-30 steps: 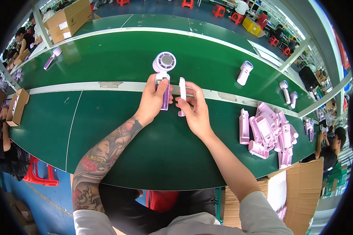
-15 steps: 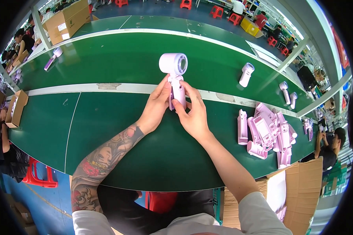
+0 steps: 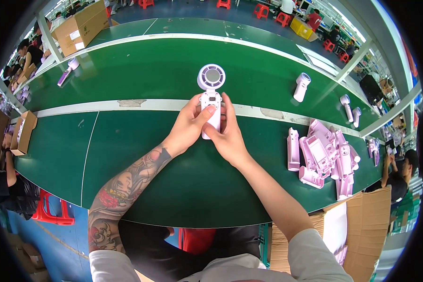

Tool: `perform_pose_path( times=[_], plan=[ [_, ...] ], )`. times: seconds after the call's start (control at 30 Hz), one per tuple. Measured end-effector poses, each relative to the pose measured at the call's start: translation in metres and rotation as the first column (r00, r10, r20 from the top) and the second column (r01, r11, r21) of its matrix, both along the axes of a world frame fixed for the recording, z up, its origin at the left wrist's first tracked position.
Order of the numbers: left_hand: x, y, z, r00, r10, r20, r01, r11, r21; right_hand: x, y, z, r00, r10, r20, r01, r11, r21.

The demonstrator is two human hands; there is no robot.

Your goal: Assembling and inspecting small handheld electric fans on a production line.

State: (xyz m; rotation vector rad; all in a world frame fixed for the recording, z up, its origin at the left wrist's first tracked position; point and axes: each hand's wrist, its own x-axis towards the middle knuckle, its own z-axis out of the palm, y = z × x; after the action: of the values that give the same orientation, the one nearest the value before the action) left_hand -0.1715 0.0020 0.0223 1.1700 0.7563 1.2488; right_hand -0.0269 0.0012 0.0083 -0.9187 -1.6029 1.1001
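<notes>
A pale lilac handheld fan (image 3: 212, 76) stands upright between my hands, its round grille facing me. Small dark parts show in the upper handle, just under the head. My left hand (image 3: 191, 123) grips the handle from the left, with its thumb across the front. My right hand (image 3: 229, 136) closes round the lower right side, thumb near the handle's bottom. Part of the handle is hidden by the thumbs. To the right on the green table (image 3: 141, 188) lies a heap of lilac plastic housing pieces (image 3: 320, 152).
Beyond a white strip (image 3: 150, 106), other fans lie on the green belt: one at left (image 3: 68, 71), one at right (image 3: 302, 87), and two farther right. An open cardboard box (image 3: 369, 230) sits by my right arm. People work on both sides.
The fan has turned so its grille and handle front face me instead of pointing right. My left thumb has moved onto the handle's front. The view has shifted slightly.
</notes>
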Motion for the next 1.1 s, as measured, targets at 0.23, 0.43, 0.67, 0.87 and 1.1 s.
perform_pose_path(
  times=[0.23,0.43,0.67,0.87,1.1],
  plan=[
    [0.000,0.009,-0.013,0.914,0.257,-0.313,-0.113,0.905,0.410,0.008,0.004,-0.006,1.000,-0.020,-0.011,0.021,0.993,0.114],
    [-0.008,0.008,-0.013,0.911,0.071,-0.407,0.020,0.976,0.216,0.010,0.005,-0.006,0.977,-0.109,0.185,0.068,0.973,0.219],
    [0.003,0.003,-0.015,0.950,0.202,-0.236,-0.141,0.958,0.252,0.005,0.003,0.001,0.954,-0.156,0.255,0.107,0.975,0.193],
    [-0.003,0.013,-0.016,0.979,0.155,-0.136,-0.138,0.983,0.124,0.007,0.009,0.002,0.943,0.087,-0.321,-0.171,0.954,-0.246],
    [-0.009,0.018,-0.027,0.979,0.173,-0.110,-0.157,0.977,0.142,0.031,0.016,0.012,0.671,0.013,-0.741,-0.556,0.669,-0.492]
  ],
)
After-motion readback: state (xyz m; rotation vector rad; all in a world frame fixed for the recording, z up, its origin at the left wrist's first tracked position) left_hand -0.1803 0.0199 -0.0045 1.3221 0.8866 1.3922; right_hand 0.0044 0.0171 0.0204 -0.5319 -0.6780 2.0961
